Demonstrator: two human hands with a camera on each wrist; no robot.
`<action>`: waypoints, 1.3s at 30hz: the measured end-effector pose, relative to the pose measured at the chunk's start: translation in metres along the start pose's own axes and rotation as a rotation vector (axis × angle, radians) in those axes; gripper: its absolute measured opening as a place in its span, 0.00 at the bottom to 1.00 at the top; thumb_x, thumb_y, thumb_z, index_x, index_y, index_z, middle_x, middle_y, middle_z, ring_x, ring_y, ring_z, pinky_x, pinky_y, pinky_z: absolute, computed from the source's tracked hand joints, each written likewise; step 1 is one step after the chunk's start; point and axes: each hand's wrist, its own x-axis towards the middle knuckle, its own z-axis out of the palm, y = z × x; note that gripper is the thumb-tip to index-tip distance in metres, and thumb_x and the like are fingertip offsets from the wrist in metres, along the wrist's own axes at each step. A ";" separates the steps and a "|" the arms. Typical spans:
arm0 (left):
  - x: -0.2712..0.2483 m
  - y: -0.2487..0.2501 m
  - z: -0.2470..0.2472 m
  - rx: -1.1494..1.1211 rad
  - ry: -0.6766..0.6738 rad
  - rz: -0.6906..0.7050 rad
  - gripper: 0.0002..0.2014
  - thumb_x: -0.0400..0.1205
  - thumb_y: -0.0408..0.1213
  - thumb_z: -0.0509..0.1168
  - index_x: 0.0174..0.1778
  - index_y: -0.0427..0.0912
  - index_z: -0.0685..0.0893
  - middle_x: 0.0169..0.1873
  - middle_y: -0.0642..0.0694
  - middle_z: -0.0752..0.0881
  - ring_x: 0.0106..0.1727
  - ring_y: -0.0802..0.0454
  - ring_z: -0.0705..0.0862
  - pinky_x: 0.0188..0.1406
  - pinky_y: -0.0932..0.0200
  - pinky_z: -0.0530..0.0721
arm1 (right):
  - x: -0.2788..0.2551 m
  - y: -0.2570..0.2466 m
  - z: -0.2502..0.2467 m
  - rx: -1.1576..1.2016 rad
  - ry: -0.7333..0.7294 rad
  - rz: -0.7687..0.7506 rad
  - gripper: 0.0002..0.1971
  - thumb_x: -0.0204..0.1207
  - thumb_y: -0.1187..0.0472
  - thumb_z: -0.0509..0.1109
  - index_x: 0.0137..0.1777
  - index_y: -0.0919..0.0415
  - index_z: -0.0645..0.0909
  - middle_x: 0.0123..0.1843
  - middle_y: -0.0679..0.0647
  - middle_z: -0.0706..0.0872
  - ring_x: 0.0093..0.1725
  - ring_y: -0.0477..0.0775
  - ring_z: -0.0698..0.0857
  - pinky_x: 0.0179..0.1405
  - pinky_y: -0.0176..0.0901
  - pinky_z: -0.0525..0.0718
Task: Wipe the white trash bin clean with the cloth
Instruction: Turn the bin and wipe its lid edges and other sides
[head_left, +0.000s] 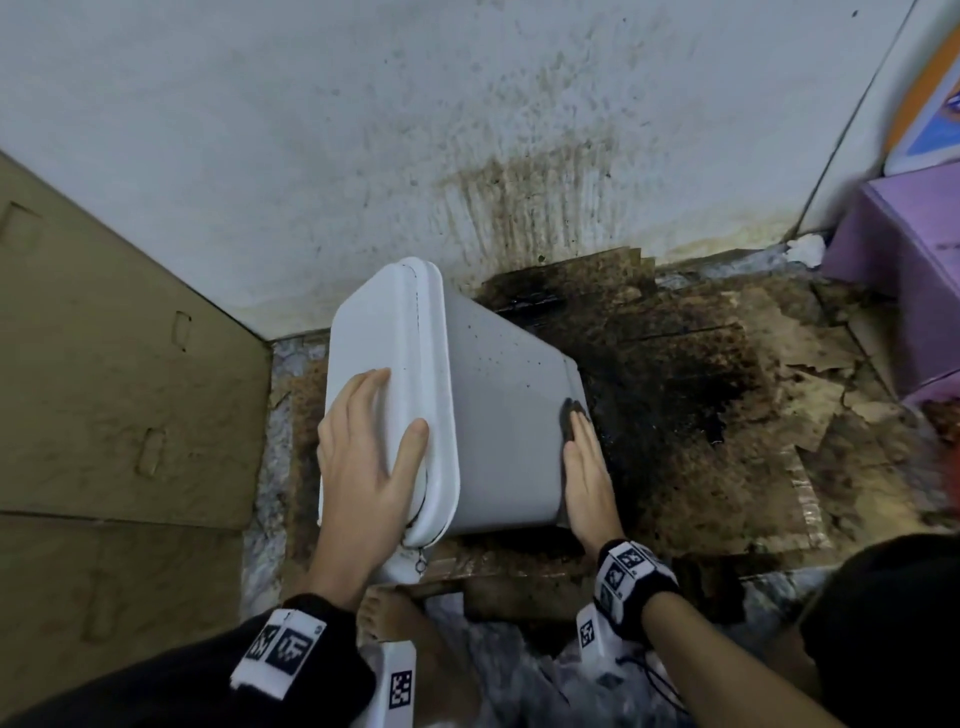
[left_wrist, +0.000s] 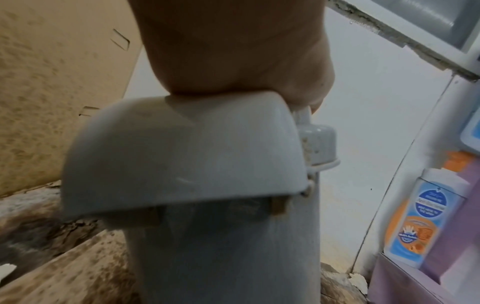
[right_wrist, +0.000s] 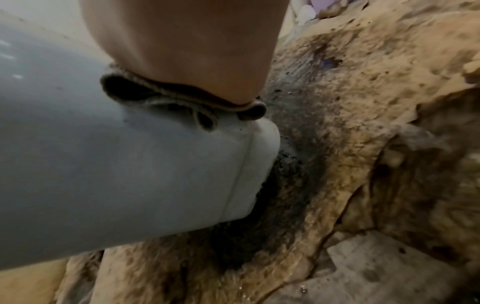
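Note:
The white trash bin (head_left: 498, 415) lies tilted over the dirty floor, its closed lid (head_left: 374, 322) facing left and its base to the right. My left hand (head_left: 363, 452) lies flat on the lid, fingers straight and thumb across the rim; the left wrist view shows the left hand (left_wrist: 233, 51) on the lid (left_wrist: 182, 154). My right hand (head_left: 587, 467) presses a dark grey cloth (head_left: 574, 410) against the bin's side near the base with straight fingers. In the right wrist view the bunched cloth (right_wrist: 161, 98) sits under my right hand (right_wrist: 187, 51) on the bin (right_wrist: 116, 164). Small dark specks dot the bin's upper side.
A stained white wall (head_left: 467, 130) stands behind. A brown cardboard panel (head_left: 104, 389) closes the left side. Soiled, blackened cardboard (head_left: 701, 415) covers the floor under the bin. A purple box (head_left: 909, 270) stands at the right. My bare foot (head_left: 384, 613) is below the lid.

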 end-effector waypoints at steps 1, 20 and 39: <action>0.000 0.001 0.001 0.009 0.002 0.005 0.29 0.88 0.59 0.56 0.84 0.52 0.68 0.81 0.53 0.68 0.84 0.51 0.64 0.84 0.44 0.63 | 0.001 -0.001 0.000 0.017 0.007 0.020 0.26 0.92 0.51 0.48 0.89 0.49 0.59 0.90 0.42 0.59 0.89 0.42 0.56 0.90 0.55 0.54; -0.001 -0.011 -0.005 0.018 0.012 -0.009 0.30 0.87 0.61 0.55 0.83 0.50 0.68 0.80 0.54 0.68 0.83 0.51 0.63 0.84 0.45 0.63 | -0.027 -0.036 0.023 -0.048 -0.033 -0.362 0.25 0.92 0.62 0.50 0.89 0.58 0.62 0.90 0.48 0.62 0.90 0.47 0.58 0.90 0.50 0.56; 0.000 -0.009 -0.005 0.024 -0.001 0.014 0.31 0.86 0.61 0.56 0.84 0.49 0.68 0.80 0.55 0.68 0.84 0.49 0.63 0.85 0.42 0.63 | -0.069 -0.126 0.054 0.037 -0.054 -0.406 0.26 0.92 0.55 0.48 0.88 0.56 0.63 0.90 0.45 0.62 0.90 0.43 0.55 0.89 0.41 0.53</action>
